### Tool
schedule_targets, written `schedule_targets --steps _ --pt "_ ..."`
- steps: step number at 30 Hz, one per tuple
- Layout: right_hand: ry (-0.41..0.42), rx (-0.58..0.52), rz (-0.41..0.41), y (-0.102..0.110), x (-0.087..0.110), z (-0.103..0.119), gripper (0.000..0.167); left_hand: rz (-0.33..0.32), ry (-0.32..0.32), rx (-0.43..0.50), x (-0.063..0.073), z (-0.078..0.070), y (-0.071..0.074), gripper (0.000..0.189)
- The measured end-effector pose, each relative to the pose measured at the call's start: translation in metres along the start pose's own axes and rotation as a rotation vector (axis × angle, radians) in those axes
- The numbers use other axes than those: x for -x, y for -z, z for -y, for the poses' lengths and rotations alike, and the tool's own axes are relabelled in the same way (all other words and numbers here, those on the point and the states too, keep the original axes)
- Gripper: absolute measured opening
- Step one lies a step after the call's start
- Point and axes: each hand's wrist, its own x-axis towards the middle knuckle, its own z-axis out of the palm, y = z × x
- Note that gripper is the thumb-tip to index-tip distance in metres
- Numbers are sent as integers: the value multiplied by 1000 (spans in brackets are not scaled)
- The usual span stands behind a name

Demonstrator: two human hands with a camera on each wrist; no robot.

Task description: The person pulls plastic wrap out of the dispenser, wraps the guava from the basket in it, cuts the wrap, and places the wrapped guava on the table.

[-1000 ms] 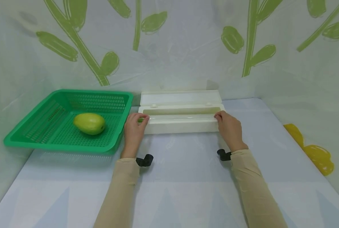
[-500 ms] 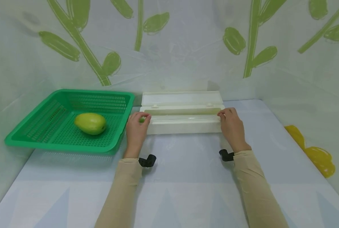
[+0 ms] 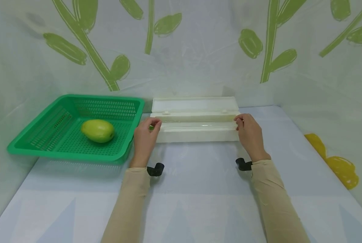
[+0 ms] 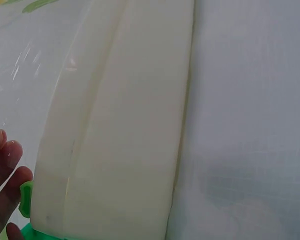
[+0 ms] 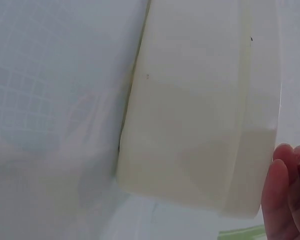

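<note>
On my head-camera feed, a person's left hand (image 3: 143, 139) and right hand (image 3: 251, 136) are at opposite ends of a long white box (image 3: 196, 136), its lid (image 3: 194, 105) standing open behind a glossy clear strip (image 3: 199, 125), on a pale surface (image 3: 196, 209). Both hands' fingers are bent and narrow; I cannot tell whether they pinch anything. Compared with a second ago, the right hand sits slightly farther outward, and the left thumb and forefinger stand a little more apart. A yellow-green fruit (image 3: 97, 131) lies, as before, in a green basket (image 3: 77, 157). My left-wrist feed shows fingertips near a green piece (image 4: 25, 200) at the box's end; my right-wrist feed, fingertips beside its rim, contact unclear.
</note>
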Motion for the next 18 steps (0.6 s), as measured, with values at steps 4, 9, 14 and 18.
schedule_targets --steps 4,9,14,18 --pt "-2 0 -2 0 0 0 21 5 3 -28 1 1 0 15" --pt "-5 -21 0 3 0 2 21 5 30 -25 1 -2 2 16" --pt "15 -52 -19 6 -1 1 23 8 35 -2 -2 -6 5 17" --pt "50 -62 -45 9 0 -5 20 32 47 57 -2 -9 9 15"
